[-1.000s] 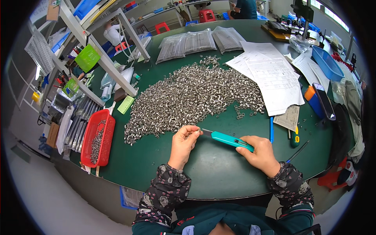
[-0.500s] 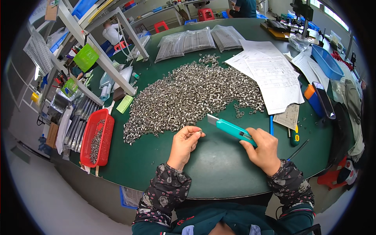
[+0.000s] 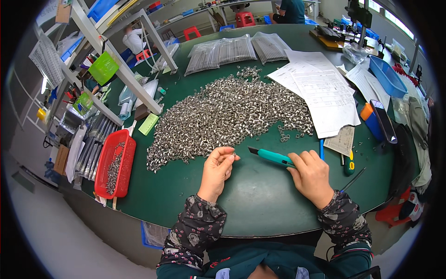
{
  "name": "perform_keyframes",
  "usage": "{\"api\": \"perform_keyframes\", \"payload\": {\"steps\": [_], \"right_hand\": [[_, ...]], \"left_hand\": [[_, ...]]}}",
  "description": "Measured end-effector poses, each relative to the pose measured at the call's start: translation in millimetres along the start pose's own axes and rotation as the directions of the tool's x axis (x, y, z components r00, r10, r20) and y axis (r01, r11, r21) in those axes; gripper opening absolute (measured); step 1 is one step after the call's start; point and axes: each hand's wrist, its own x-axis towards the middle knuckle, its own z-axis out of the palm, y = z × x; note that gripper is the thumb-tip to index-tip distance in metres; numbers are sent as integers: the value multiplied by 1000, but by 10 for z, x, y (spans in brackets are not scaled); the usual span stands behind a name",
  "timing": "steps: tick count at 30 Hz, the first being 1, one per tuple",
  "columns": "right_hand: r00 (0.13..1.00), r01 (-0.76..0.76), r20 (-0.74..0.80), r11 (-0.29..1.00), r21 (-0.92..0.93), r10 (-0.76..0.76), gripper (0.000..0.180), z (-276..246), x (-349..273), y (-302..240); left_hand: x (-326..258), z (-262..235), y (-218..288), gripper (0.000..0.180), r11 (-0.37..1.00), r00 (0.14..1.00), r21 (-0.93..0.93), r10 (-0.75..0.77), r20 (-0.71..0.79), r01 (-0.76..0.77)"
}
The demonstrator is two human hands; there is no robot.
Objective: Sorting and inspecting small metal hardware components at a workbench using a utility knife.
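In my right hand [image 3: 310, 176] is a teal utility knife [image 3: 275, 157], its blade pointing left toward my other hand. My left hand [image 3: 217, 171] pinches a small metal ring [image 3: 234, 155] between thumb and forefinger, mostly covered by the fingertips. A short gap separates the blade tip from the ring. Beyond both hands spreads a large heap of small silvery metal rings [image 3: 227, 111] on the green table [image 3: 260, 209]. A few stray rings [image 3: 284, 136] lie at the heap's right front edge.
A red basket [image 3: 125, 172] with some metal pieces stands at the left edge. Paper sheets [image 3: 325, 100] overlap the heap's right side. Bagged rods [image 3: 232, 50] lie behind it. On the right are a phone [image 3: 384, 122], a blue tray [image 3: 386, 76] and a yellow-green handled tool [image 3: 350, 165].
The knife has rolled in my right hand, showing a narrower side, and its blade sits slightly lower. My left hand still pinches the ring, almost in the same place.
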Motion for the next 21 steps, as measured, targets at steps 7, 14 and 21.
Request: {"api": "perform_keyframes", "payload": {"steps": [7,14,21], "right_hand": [[996,-86,19,972,220,84,27,42,-34,4],[980,-191,127,917,349,156,27,77,-54,56],[945,-273,292,851,449,149,27,67,-66,60]], "left_hand": [[22,-38,-29,13,991,995,-116,-52,82,61],[30,-39,-35,11,993,996,-108,-44,76,52],[29,-39,-52,13,986,993,-137,-87,84,98]]}}
